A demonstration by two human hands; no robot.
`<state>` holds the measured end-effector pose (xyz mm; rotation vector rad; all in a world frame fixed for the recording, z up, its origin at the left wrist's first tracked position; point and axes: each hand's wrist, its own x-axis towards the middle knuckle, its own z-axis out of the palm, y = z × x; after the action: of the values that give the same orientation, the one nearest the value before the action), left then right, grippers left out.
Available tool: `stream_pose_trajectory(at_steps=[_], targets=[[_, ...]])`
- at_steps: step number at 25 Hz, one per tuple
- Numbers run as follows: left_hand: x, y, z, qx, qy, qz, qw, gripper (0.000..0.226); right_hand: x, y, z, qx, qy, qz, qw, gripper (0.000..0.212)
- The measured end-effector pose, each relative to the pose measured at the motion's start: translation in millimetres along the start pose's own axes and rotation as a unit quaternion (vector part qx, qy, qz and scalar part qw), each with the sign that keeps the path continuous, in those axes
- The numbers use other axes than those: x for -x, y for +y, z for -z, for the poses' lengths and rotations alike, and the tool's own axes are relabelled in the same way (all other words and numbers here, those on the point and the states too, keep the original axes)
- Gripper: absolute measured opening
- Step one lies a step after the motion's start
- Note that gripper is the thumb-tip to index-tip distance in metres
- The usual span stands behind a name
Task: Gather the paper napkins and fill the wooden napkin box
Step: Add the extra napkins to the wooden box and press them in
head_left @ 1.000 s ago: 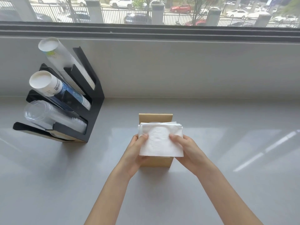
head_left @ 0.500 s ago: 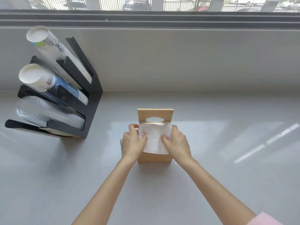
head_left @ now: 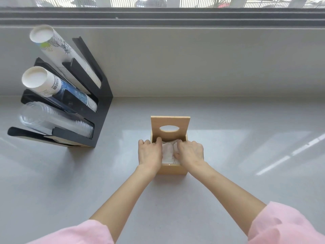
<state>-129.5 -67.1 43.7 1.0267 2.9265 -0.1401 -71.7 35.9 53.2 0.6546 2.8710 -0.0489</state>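
Paper napkins (head_left: pixel 168 153), soft, light and easily crumpled, sit inside the wooden napkin box (head_left: pixel 170 169) mid-worktop, where left hand (head_left: pixel 149 155) and right hand (head_left: pixel 190 153) press curled fingers flat on the stack's side edges, gripping nothing.

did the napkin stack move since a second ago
Yes. The napkins went down: earlier both hands held them above the wooden box, covering its open lid; now they sit inside, below the lid's oval hole.
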Motion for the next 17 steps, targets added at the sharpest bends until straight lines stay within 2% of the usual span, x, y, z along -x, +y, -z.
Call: stream_pose_trajectory(at_steps=[4, 7, 9, 11, 14, 17], targets=[[-2, -1, -1, -0.026, -0.006, -0.009, 1.0, 0.026, 7, 1, 4, -0.07, 0.005, -0.008, 0.997, 0.002], [1, -3, 2, -0.021, -0.001, -0.02, 1.0, 0.032, 17, 7, 6, -0.146, 0.028, -0.011, 0.989, 0.023], [2, -4, 6, -0.01, 0.003, -0.022, 1.0, 0.034, 25, 14, 10, -0.167, 0.061, 0.003, 0.984, 0.028], [4, -4, 11, 0.003, 0.012, -0.019, 1.0, 0.03, 27, 16, 13, -0.149, 0.09, 0.033, 0.984, 0.026], [3, -4, 13, 0.017, 0.019, -0.057, 0.998, 0.025, 21, 10, 12, -0.075, 0.066, 0.099, 0.99, 0.021], [-1, -7, 5, -0.007, -0.097, -0.114, 0.989, 0.031, 11, 7, 10, -0.008, -0.02, 0.104, 0.994, 0.033]])
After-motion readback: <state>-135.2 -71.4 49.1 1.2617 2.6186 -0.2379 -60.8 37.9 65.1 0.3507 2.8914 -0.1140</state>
